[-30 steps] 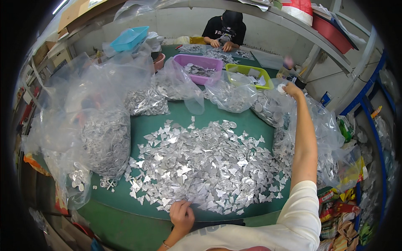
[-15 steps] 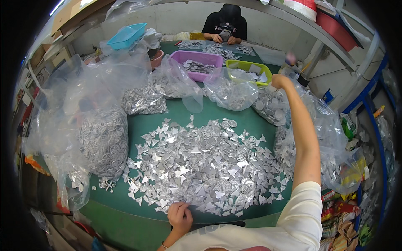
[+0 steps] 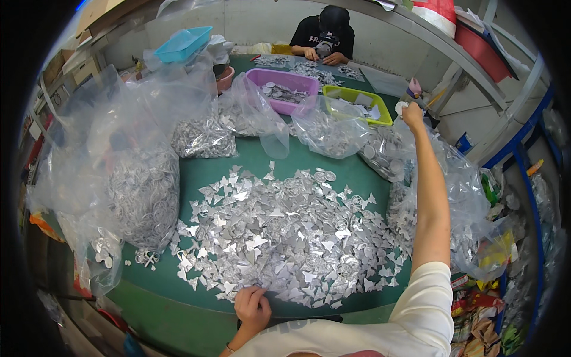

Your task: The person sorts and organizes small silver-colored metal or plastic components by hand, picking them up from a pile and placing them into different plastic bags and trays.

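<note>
A wide heap of small flat silver metal pieces point(image 3: 285, 238) covers the middle of the green table. My left hand point(image 3: 253, 306) rests at the heap's near edge with its fingers curled; whatever they may hold is hidden. Far out to the right, my right hand point(image 3: 411, 114) pinches a round silver disc point(image 3: 401, 109) above the bags. Just under it stands a clear plastic bag of round silver discs point(image 3: 380, 157). The lime-green tray point(image 3: 386, 118) with metal pieces and white scraps is left of this hand.
A purple tray point(image 3: 312, 83) holds more metal pieces. Clear bags of pieces ring the heap, a large full bag point(image 3: 146, 202) among them at left. A person point(image 3: 324, 41) in black works across the table. A metal shelf frame point(image 3: 440, 38) rises at upper right.
My right hand has moved a little to the right, and the disc in its fingers now shows. The left hand stays at the heap's near edge. The whole view has shifted slightly.
</note>
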Action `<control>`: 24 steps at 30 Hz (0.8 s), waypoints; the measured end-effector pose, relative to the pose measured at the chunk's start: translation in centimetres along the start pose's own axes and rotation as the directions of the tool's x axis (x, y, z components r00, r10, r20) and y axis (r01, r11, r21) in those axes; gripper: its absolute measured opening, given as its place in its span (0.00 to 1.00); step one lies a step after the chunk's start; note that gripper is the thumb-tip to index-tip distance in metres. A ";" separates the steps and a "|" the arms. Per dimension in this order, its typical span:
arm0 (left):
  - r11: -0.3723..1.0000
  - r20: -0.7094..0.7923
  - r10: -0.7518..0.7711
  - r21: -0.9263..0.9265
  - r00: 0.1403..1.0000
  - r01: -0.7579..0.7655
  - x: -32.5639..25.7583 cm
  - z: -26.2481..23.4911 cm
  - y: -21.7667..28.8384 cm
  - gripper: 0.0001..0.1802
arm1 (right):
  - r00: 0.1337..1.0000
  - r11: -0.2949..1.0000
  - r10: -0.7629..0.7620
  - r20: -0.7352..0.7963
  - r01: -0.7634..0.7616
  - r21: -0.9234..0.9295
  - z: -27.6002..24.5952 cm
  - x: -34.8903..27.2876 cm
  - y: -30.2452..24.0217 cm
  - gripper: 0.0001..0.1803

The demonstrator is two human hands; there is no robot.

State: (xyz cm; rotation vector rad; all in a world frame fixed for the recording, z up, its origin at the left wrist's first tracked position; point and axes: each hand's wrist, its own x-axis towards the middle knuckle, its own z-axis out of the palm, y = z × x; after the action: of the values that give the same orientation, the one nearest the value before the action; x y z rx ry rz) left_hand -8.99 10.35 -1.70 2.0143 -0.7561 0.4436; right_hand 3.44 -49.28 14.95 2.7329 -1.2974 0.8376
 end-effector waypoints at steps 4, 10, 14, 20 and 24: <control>1.000 -0.006 0.003 -0.018 1.000 -0.003 0.0 0.4 -0.1 0.12 | 0.896 0.651 0.440 0.063 -0.367 0.665 0.4 3.2 2.8 0.18; 1.000 -0.014 0.002 0.008 1.000 -0.002 -0.1 0.0 -0.2 0.11 | 0.820 -0.211 0.438 0.369 -0.305 0.929 -2.7 4.6 2.1 0.18; 1.000 -0.011 -0.006 -0.002 1.000 0.006 0.0 0.0 -0.1 0.12 | 0.844 -0.044 0.415 0.340 -0.355 0.934 -5.7 4.2 3.7 0.20; 1.000 -0.014 0.012 -0.013 1.000 -0.012 0.0 0.4 -0.1 0.12 | 0.827 0.488 0.137 0.545 -0.536 0.689 -7.7 3.5 10.9 0.19; 1.000 -0.013 0.019 -0.013 1.000 -0.019 0.0 0.5 -0.1 0.12 | 0.819 0.733 -0.110 0.564 -0.317 0.602 -4.4 2.5 11.0 0.19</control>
State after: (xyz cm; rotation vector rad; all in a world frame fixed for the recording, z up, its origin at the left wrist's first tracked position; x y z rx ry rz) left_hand -8.90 10.01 -2.01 1.9919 -0.7691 0.4608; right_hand -5.20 -57.32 17.48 3.7609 -1.4615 0.5821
